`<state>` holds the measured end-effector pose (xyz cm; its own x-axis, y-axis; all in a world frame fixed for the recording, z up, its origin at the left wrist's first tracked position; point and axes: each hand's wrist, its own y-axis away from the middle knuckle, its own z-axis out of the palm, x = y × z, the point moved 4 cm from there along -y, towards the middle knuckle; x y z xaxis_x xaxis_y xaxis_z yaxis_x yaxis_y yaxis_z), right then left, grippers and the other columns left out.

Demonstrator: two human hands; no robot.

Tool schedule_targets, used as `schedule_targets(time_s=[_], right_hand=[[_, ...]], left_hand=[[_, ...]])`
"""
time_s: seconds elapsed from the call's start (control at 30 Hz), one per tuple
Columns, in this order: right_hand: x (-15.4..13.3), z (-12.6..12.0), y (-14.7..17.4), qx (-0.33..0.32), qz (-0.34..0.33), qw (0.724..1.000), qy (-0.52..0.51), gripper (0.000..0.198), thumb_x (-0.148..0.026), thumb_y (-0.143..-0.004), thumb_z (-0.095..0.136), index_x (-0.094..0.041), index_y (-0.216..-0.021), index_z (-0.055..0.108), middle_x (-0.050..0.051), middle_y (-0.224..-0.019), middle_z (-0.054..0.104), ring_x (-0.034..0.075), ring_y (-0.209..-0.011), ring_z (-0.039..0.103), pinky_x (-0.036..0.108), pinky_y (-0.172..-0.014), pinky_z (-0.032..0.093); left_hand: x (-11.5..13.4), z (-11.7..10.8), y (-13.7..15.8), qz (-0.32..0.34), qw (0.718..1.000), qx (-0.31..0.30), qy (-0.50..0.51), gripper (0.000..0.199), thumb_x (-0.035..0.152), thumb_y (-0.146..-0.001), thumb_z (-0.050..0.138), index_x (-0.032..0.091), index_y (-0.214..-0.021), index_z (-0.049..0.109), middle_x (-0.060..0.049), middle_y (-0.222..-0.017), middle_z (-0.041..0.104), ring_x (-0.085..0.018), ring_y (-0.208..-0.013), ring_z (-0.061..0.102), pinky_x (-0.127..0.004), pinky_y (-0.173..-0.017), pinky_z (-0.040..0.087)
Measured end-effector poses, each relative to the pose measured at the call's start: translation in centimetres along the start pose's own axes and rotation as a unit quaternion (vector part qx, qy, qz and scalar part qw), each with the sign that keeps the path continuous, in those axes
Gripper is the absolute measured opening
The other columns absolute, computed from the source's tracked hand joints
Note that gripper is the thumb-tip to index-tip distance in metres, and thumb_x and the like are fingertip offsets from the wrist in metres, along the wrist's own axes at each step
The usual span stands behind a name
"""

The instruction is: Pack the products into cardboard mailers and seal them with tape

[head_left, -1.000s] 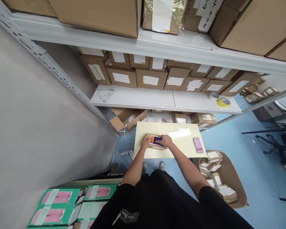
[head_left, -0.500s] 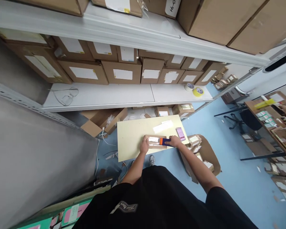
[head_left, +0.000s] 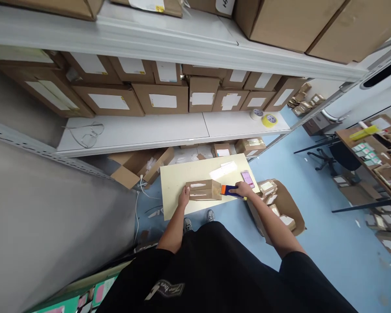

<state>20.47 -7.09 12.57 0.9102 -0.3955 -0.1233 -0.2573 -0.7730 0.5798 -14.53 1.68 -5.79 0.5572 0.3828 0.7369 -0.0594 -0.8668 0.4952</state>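
Box (head_left: 201, 190) extends rightward from the left grip (head_left: 183, 197).

A plain grey wall (head_left: 35, 195) stands between eight and nine o'clock; white metal-framed shelving (head_left: 169, 130) spans twelve; pale-blue flooring (head_left: 326, 243) spreads around four; a dark swivel chair (head_left: 344, 156) and brown-topped desk (head_left: 345, 135) stand near three.

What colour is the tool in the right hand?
Tool: mostly dark blue, with an orange section; best seen in the head view.

Brown carton (head_left: 202, 190) lying crosswise, orange and blue tool (head_left: 230, 190), probably tape dispenser, at its right end
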Motion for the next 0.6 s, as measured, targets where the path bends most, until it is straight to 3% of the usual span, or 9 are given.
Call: schedule_targets(time_s=[0.13, 0.27, 0.37, 0.47, 0.6], right_hand=[[-6.5, -0.2, -0.4, 0.016, -0.048, 0.999, -0.009, 0.055, -0.073, -0.085, 0.070, -0.019, -0.095, 0.079, 0.010, -0.098, 0.079, 0.023, -0.091, 0.073, 0.026, -0.066, 0.042], [-12.6, -0.3, -1.0, 0.014, -0.065, 0.998, 0.007, 0.054, -0.072, -0.085, 0.070, -0.019, -0.096, 0.079, 0.012, -0.101, 0.080, 0.025, -0.093, 0.074, 0.026, -0.066, 0.045], [-17.3, -0.4, -0.9, 0.004, -0.083, 0.996, 0.033, 0.056, -0.072, -0.084, 0.070, -0.019, -0.102, 0.079, 0.015, -0.108, 0.079, 0.028, -0.099, 0.074, 0.028, -0.070, 0.049], [-20.9, -0.9, -0.5, 0.012, -0.092, 0.994, 0.063, 0.057, -0.067, -0.084, 0.073, -0.016, -0.109, 0.079, 0.019, -0.113, 0.078, 0.031, -0.105, 0.074, 0.030, -0.076, 0.052], [-21.8, -1.7, -0.3, 0.025, -0.079, 0.994, 0.077, 0.058, -0.062, -0.082, 0.076, -0.013, -0.113, 0.078, 0.020, -0.113, 0.078, 0.033, -0.107, 0.074, 0.031, -0.078, 0.052]], left_hand=[[-1.6, -4.9, -0.9, -0.054, 0.998, 0.036, 0.007, 0.066, 0.059, -0.098, 0.058, 0.009, -0.139, 0.061, -0.025, -0.136, 0.069, -0.037, -0.133, 0.062, -0.048, -0.114, 0.045], [-0.9, -7.9, -1.2, -0.008, 0.998, 0.044, 0.040, 0.048, 0.052, -0.102, 0.053, 0.018, -0.131, 0.069, -0.013, -0.137, 0.072, -0.027, -0.130, 0.065, -0.036, -0.112, 0.048], [0.9, -7.9, -0.8, 0.061, 0.994, 0.004, 0.095, 0.051, 0.057, -0.101, 0.052, 0.023, -0.135, 0.068, -0.009, -0.143, 0.069, -0.024, -0.132, 0.064, -0.034, -0.111, 0.048], [2.3, -6.7, -0.2, 0.064, 0.990, -0.021, 0.124, 0.063, 0.061, -0.097, 0.059, 0.023, -0.148, 0.058, -0.010, -0.145, 0.067, -0.026, -0.130, 0.066, -0.038, -0.110, 0.049], [3.2, -5.1, 0.6, 0.056, 0.993, 0.007, 0.101, 0.072, 0.063, -0.097, 0.059, 0.018, -0.153, 0.051, -0.014, -0.143, 0.068, -0.028, -0.131, 0.065, -0.038, -0.110, 0.050]])
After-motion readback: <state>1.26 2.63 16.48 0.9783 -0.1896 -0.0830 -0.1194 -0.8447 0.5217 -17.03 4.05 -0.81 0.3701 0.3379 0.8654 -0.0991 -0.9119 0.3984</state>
